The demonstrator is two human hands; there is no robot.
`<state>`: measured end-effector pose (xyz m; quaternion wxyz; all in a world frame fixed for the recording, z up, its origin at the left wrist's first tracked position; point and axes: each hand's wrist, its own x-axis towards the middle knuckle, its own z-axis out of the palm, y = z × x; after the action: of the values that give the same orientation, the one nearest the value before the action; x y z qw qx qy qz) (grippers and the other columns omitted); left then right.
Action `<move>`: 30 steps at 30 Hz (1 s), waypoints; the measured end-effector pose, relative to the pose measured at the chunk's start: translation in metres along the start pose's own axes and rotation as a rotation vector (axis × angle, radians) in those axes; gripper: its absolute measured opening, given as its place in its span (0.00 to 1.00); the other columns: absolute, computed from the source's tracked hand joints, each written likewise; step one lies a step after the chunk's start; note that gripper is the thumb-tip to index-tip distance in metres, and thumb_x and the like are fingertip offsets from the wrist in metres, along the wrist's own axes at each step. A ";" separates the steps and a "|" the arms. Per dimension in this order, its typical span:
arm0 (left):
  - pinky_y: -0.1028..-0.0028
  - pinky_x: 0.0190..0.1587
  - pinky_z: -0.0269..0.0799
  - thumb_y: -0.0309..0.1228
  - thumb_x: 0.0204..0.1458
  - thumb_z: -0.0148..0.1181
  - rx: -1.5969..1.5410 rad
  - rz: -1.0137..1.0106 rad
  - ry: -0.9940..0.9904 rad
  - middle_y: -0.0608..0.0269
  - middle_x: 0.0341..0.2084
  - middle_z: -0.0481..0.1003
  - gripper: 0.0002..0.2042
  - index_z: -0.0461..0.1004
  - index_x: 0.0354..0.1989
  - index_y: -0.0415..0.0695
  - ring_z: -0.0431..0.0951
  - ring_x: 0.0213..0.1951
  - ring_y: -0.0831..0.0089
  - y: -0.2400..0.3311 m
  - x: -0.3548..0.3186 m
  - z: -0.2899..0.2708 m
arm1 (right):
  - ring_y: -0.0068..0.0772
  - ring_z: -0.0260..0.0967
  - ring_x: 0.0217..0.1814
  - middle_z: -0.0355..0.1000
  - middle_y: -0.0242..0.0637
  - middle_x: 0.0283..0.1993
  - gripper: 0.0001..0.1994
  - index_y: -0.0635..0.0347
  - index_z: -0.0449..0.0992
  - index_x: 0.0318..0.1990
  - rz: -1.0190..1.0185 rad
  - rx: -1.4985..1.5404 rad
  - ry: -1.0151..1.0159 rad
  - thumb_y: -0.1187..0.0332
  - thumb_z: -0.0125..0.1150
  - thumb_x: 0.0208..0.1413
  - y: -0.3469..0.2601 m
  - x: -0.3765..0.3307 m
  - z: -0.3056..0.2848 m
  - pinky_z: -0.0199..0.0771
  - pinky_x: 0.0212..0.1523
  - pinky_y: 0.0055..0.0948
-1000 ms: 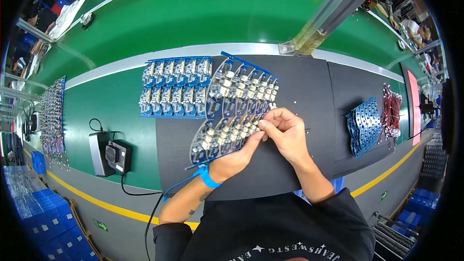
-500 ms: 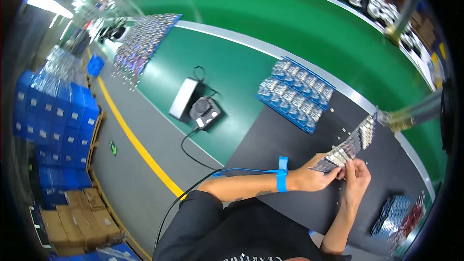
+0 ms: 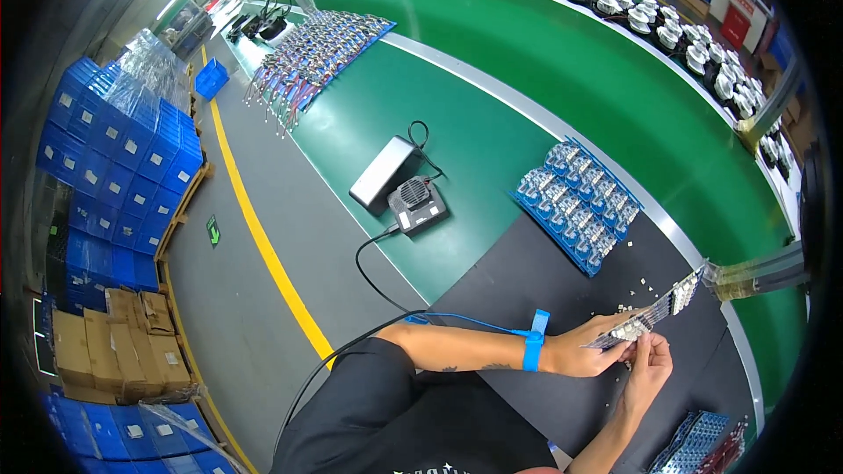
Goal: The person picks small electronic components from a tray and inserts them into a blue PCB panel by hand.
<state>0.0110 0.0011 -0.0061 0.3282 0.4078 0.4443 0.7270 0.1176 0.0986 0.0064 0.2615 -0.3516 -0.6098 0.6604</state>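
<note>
My left hand (image 3: pixel 576 351), with a blue strap (image 3: pixel 534 347) at its wrist, is closed on the near end of a circuit board panel (image 3: pixel 654 314). The panel is thin and tilted, seen almost edge-on, with rows of pale components along it. Fingertips of my right hand (image 3: pixel 648 367) are pinched together at the panel's lower edge. Anything small between them is hidden. Small white bits (image 3: pixel 644 282) lie scattered on the black mat (image 3: pixel 492 298) beside the panel.
Blue circuit board panels (image 3: pixel 580 206) lie on the mat's far side; another stack (image 3: pixel 694 441) sits near right. A black device (image 3: pixel 417 204) and silver box (image 3: pixel 383 171) stand left. White round parts (image 3: pixel 667 31) line the conveyor's far side. A metal post (image 3: pixel 755 276) rises right.
The whole view has shifted, so the table sits further right. My hands stay at the panel, the right still pinching its edge. Another person's hand now shows at a round part across the conveyor.
</note>
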 end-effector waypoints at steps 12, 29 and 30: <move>0.74 0.42 0.68 0.20 0.53 0.45 0.131 0.031 -0.042 0.51 0.46 0.68 0.24 0.52 0.61 0.36 0.71 0.37 0.71 -0.003 -0.001 -0.003 | 0.17 0.62 0.21 0.68 0.32 0.22 0.08 0.64 0.68 0.29 -0.010 -0.150 -0.057 0.70 0.53 0.58 -0.001 0.000 -0.009 0.63 0.24 0.16; 0.67 0.60 0.53 0.27 0.51 0.52 0.441 0.216 -0.205 0.48 0.53 0.64 0.21 0.61 0.55 0.37 0.61 0.57 0.57 -0.028 0.001 -0.005 | 0.17 0.65 0.24 0.68 0.31 0.24 0.03 0.63 0.68 0.31 -0.116 -0.161 0.088 0.75 0.56 0.54 -0.002 -0.003 -0.026 0.66 0.26 0.16; 0.67 0.58 0.56 0.28 0.51 0.53 0.429 0.253 -0.202 0.49 0.51 0.66 0.20 0.63 0.53 0.37 0.64 0.55 0.58 -0.025 0.005 0.001 | 0.17 0.65 0.24 0.68 0.31 0.24 0.03 0.63 0.69 0.31 -0.148 -0.215 0.109 0.75 0.56 0.54 -0.004 -0.007 -0.030 0.66 0.26 0.16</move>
<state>0.0123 0.0154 -0.0270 0.1834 0.5908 0.4985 0.6072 0.1451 0.1122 0.0111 0.3031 -0.3669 -0.6863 0.5500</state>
